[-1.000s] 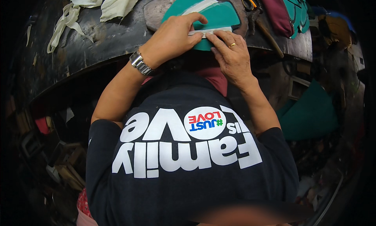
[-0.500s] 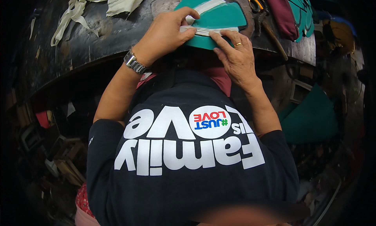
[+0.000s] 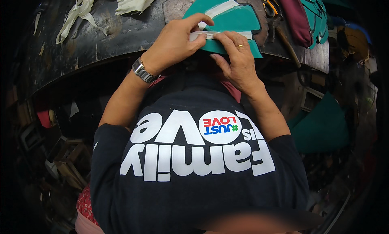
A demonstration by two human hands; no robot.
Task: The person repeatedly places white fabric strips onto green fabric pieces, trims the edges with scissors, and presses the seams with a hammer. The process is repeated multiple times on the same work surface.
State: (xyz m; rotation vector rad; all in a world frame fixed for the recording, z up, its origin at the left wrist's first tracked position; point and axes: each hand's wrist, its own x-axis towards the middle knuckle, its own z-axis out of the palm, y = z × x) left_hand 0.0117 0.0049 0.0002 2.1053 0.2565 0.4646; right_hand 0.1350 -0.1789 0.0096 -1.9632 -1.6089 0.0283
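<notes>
A flat teal-green cut piece of thin sheet material, crossed by a pale cream strip along its near edge, lies on the worn dark workbench, at the bench's near rim just in front of the person. The strip is pinched at its left end between the thumb and forefinger of the left hand, which wears a metal wristwatch; the right hand, with a gold ring on one finger, is laid over the piece, its fingertips pressing the strip down, so nothing is clasped in it but the piece is held flat beneath it. The piece is judged light, limp and easily creased, not fragile, with a strip that looks liable to slide or lift unless pressed along its length; it is best taken at the edges with flat fingers, not gathered in a fist. A second cream band crosses the teal piece farther up. Beyond it, orange-handled scissors lie beside a dark maroon fabric piece and more teal pieces. Off-white cloth scraps are spread on the bench to the left. A teal bundle is seen below the bench on the right.
</notes>
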